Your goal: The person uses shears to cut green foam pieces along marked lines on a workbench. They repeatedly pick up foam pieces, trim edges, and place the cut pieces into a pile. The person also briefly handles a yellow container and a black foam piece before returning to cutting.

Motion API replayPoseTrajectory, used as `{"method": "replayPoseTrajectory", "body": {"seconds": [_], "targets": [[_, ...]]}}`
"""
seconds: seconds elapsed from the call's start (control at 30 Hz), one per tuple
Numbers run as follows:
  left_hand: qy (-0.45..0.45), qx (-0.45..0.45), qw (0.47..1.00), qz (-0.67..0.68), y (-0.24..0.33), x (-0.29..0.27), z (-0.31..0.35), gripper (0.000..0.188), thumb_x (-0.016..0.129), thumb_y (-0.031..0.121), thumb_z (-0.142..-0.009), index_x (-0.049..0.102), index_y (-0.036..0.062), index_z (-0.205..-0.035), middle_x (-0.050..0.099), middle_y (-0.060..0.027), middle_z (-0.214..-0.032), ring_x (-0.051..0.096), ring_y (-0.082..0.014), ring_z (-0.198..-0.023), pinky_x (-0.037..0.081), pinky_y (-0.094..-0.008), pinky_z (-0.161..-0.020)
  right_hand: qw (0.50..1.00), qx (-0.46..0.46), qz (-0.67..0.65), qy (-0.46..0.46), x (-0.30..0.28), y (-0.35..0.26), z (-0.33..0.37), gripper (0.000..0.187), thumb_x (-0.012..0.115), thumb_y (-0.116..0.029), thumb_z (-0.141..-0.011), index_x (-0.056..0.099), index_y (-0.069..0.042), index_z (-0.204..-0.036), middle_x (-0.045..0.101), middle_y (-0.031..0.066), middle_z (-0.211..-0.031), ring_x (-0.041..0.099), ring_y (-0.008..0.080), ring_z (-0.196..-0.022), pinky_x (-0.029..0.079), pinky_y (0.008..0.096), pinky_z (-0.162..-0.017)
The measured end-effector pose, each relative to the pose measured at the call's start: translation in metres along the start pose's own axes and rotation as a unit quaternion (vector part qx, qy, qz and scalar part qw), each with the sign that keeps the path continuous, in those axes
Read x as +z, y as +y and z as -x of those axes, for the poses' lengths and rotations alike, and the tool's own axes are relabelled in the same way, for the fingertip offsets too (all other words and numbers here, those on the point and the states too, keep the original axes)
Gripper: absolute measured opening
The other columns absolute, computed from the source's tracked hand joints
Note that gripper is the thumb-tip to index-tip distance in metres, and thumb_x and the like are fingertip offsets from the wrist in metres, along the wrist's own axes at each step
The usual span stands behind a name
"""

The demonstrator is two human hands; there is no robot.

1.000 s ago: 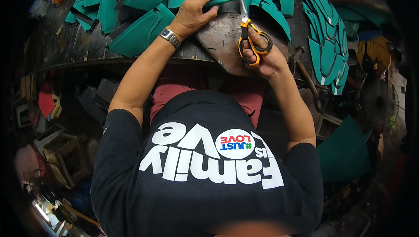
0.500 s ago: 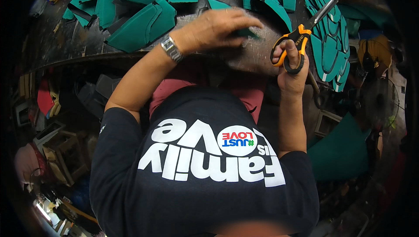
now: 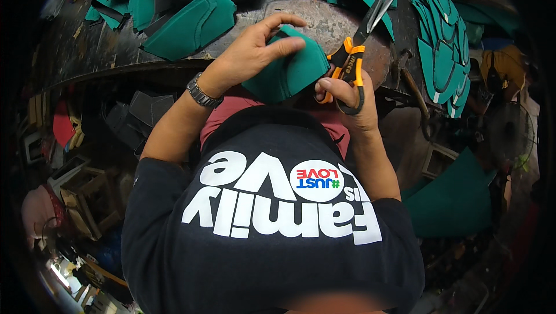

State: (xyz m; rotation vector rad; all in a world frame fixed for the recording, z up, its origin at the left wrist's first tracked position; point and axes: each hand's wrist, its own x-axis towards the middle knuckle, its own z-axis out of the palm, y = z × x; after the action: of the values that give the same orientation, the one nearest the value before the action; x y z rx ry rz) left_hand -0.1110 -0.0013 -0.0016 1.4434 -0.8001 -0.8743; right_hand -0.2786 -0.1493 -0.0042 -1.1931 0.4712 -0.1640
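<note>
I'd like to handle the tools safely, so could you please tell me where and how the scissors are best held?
Probably by the orange-and-black handles, coming from the near side, as the right hand does. The scissors lie with their finger loops toward the wearer, while the blades point forward and to the right.

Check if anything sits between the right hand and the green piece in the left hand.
Only the scissors, gripped in the right hand, their handles by the right edge of the green piece. Nothing else visible stands between it and the left hand's piece. Blades point away.
</note>
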Motion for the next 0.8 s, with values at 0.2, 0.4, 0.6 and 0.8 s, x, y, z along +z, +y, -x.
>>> {"method": "replayPoseTrajectory", "body": {"seconds": [0.2,0.4,0.6,0.8], "targets": [[-0.013,-0.098,0.986,0.137,-0.02,0.009,0.012,0.036,0.078,0.018,-0.077,0.066,0.001,-0.106,0.068,-0.005,-0.092,0.064,-0.0106,-0.082,0.052,-0.025,-0.077,0.997,0.051,0.06,-0.012,0.001,0.0,-0.002,0.025,0.074,-0.011,-0.075,0.055,-0.002,-0.089,0.06,0.0059,-0.07,0.059,0.0106,-0.059,0.046,0.0209,-0.054],[0.006,-0.102,0.986,0.135,-0.013,-0.01,0.017,0.024,0.077,0.013,-0.074,0.07,0.0007,-0.094,0.07,-0.0054,-0.086,0.065,-0.0115,-0.078,0.052,-0.025,-0.075,0.965,0.177,0.097,-0.167,-0.026,-0.001,0.012,0.03,0.069,-0.025,-0.083,0.058,-0.001,-0.099,0.06,0.0044,-0.071,0.057,0.0097,-0.06,0.045,0.0216,-0.056],[0.009,-0.101,0.989,0.108,-0.011,-0.015,0.017,0.024,0.076,0.011,-0.073,0.07,0.0002,-0.093,0.07,-0.0061,-0.086,0.065,-0.012,-0.078,0.052,-0.0248,-0.075,0.936,0.212,0.155,-0.236,-0.042,-0.001,0.018,0.035,0.075,-0.027,-0.08,0.057,-0.004,-0.099,0.057,0.0013,-0.078,0.054,0.0083,-0.067,0.046,0.0221,-0.062],[0.005,-0.102,0.991,0.09,-0.012,-0.015,0.016,0.024,0.076,0.01,-0.072,0.07,-0.0002,-0.093,0.07,-0.0063,-0.085,0.065,-0.012,-0.079,0.052,-0.0246,-0.075,0.937,0.186,0.166,-0.246,-0.041,0.002,0.017,0.037,0.076,-0.029,-0.08,0.057,-0.004,-0.098,0.054,-0.0001,-0.076,0.052,0.0069,-0.066,0.045,0.0217,-0.06]]}}
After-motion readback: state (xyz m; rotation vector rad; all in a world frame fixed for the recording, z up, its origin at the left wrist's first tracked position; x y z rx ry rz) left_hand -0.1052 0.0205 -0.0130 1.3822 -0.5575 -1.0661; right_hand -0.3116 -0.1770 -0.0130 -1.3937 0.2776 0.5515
